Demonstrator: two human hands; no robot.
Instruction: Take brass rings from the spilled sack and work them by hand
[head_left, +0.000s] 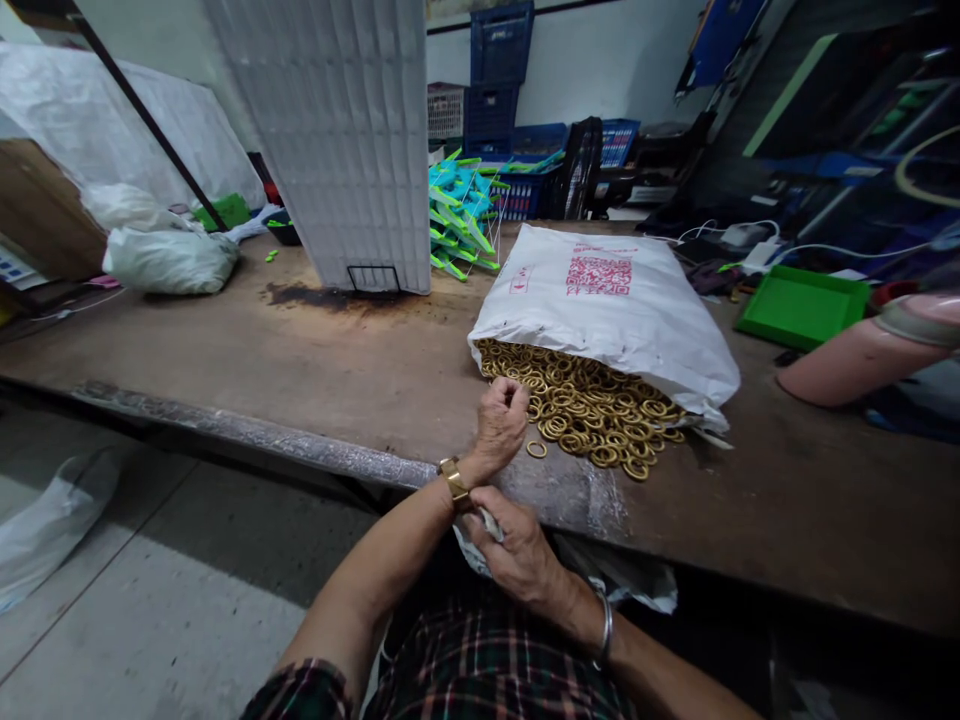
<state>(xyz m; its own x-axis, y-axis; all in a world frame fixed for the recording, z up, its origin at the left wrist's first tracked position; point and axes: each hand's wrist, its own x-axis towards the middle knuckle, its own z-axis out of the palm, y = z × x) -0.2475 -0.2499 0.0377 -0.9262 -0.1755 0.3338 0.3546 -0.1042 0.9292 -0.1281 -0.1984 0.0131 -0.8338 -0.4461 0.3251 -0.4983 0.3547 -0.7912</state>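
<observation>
My left hand (502, 428) is curled closed at the near left edge of a pile of brass-coloured rings (592, 410). What its fingers hold, if anything, is hidden. One loose ring (536, 450) lies apart from the pile, just right of this hand. The rings spill from the open mouth of a white sack (637, 300) with a red printed code, lying on the table. My right hand (519, 555) is below, by the table's front edge, closed on crumpled white plastic (474, 548). Its thumb side is close to the gold watch (454, 480) on my left wrist.
A tall pale ribbed panel (337, 140) stands on the wooden table (225, 350), left of the sack. Behind are green and turquoise plastic pieces (461, 215) and blue crates (499, 50). Rightward are a green tray (802, 305) and pink bottle (862, 360); leftward, a white bag (169, 260).
</observation>
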